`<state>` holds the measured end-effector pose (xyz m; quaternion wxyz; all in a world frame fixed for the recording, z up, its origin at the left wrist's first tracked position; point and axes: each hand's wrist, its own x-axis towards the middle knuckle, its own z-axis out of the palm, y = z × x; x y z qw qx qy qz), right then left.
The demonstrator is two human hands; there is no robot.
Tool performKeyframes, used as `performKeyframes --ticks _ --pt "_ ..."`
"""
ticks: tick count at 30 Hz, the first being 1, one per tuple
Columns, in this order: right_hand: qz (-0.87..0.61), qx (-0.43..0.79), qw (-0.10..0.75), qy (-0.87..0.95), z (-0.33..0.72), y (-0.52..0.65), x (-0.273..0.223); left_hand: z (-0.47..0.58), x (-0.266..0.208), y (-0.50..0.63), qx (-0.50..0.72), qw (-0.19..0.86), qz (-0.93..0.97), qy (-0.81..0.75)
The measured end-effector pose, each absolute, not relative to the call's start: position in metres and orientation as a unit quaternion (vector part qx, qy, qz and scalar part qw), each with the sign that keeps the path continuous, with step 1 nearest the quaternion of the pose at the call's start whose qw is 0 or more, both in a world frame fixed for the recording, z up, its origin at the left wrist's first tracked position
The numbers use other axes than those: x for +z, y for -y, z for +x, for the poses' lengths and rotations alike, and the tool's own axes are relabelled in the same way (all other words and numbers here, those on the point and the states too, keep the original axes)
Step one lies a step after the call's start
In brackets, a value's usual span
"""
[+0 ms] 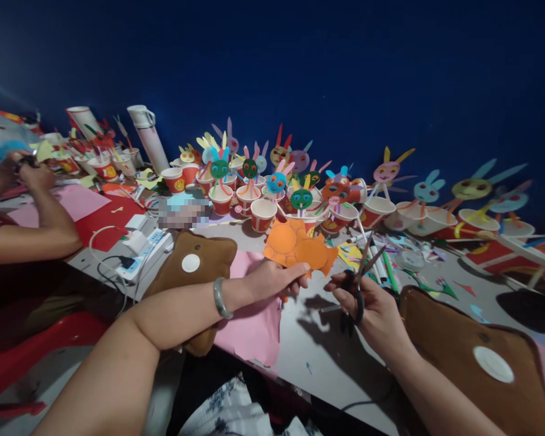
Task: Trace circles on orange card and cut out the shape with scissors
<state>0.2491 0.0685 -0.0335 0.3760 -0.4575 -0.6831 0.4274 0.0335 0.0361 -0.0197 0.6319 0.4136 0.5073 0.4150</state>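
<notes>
My left hand (284, 280) pinches an orange paper cutout (302, 245) by its lower edge. The cutout has jagged outer edges and rounded shapes drawn on it. In my right hand (372, 306) is a pair of scissors (362, 278) with dark handles. Their blades point upward and stand slightly apart, to the right of the paper and not touching it. Pink paper (249, 327) lies on the table below my left forearm. A brown cushion-like piece (209, 251) with a white disc lies left of it.
Paper cups (263, 215) with paper animal heads line the table's back by the blue wall. A second brown piece (463, 345) lies right. Paper scraps and pens (390, 269) lie behind my right hand. A power strip (148, 257), thermos (148, 136) and another person's hands (31, 169) are left.
</notes>
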Motion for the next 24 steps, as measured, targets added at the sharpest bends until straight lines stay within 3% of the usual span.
performKeyframes --ticks 24 --pt "-0.453 0.433 0.357 0.693 0.2467 -0.0659 -0.0303 0.0314 -0.0261 -0.0391 0.411 0.635 0.444 -0.481"
